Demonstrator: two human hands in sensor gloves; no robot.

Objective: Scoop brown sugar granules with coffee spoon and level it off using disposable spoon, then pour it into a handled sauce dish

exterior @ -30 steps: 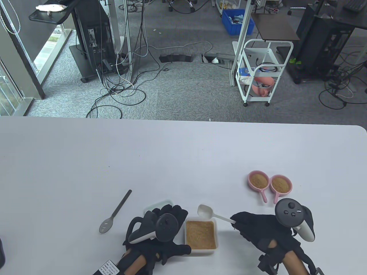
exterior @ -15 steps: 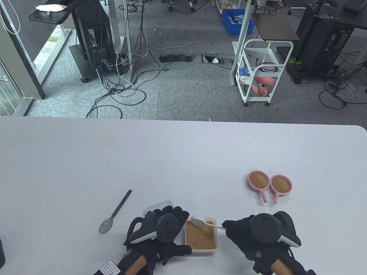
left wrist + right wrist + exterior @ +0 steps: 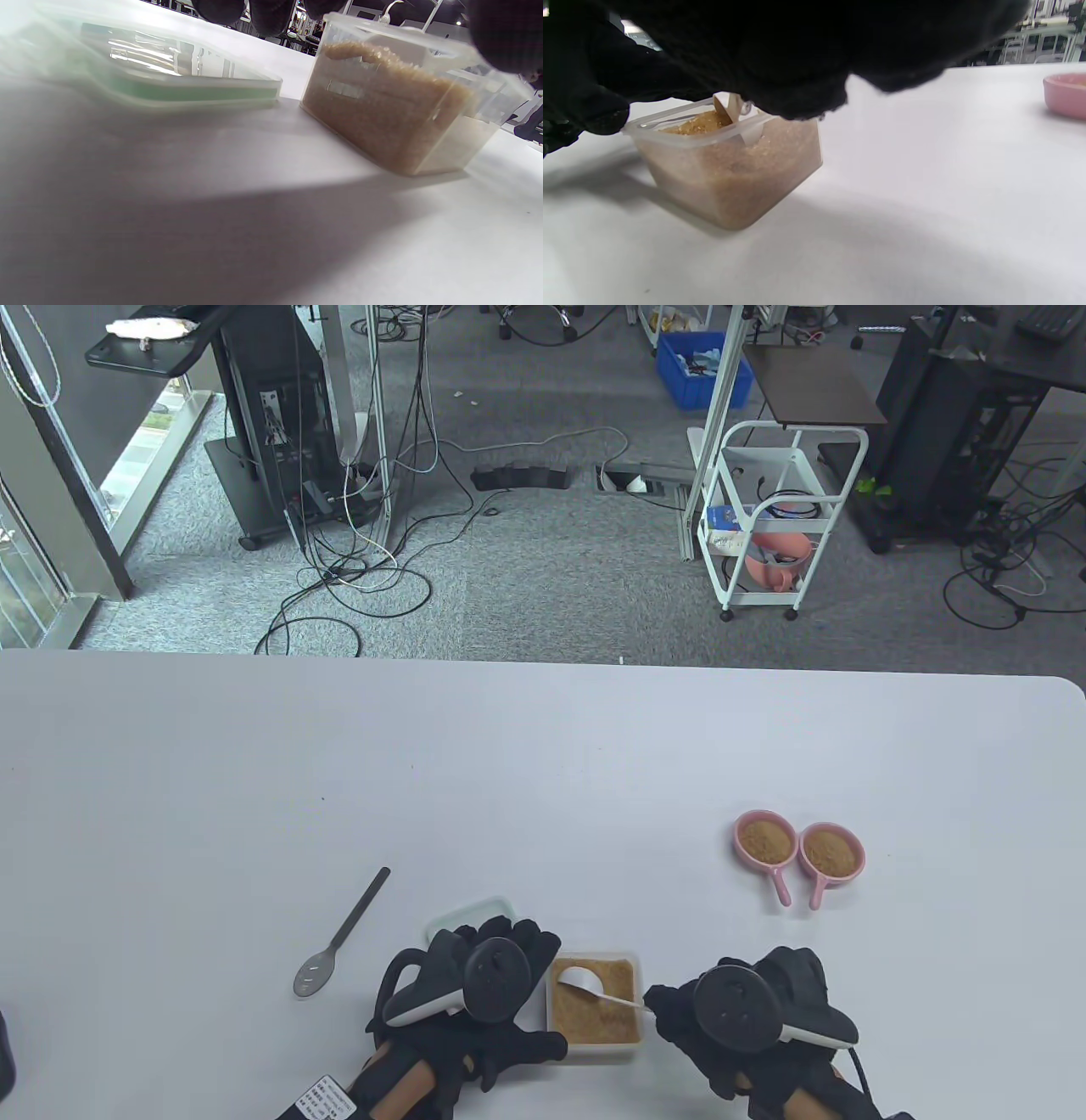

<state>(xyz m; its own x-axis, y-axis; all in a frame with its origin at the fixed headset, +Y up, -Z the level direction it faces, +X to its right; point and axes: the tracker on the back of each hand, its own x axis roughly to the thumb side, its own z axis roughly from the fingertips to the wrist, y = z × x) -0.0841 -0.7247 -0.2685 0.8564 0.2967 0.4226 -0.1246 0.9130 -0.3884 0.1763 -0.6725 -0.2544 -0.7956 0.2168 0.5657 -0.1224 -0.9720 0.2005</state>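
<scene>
Moved: white plastic coffee spoon (image 3: 585, 982), earlier raised beyond the tub, now bowl-down in the brown sugar granules (image 3: 594, 1010) of the clear square plastic tub (image 3: 594, 1052). Right hand (image 3: 721, 1027): fingers pinch the handle end; handle runs leftward to the bowl. Left hand (image 3: 475, 993): steadies the tub, grip apparently curled. Grey metal spoon (image 3: 339, 937): on worktop, nearer left hand. Pink handled sauce dishes (image 3: 797, 848): far right.

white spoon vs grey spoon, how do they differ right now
The white spoon is held by the right hand, bowl down in the sugar container; the grey spoon lies untouched on the table, left of the left hand. Both are empty-looking, long-handled spoons.
</scene>
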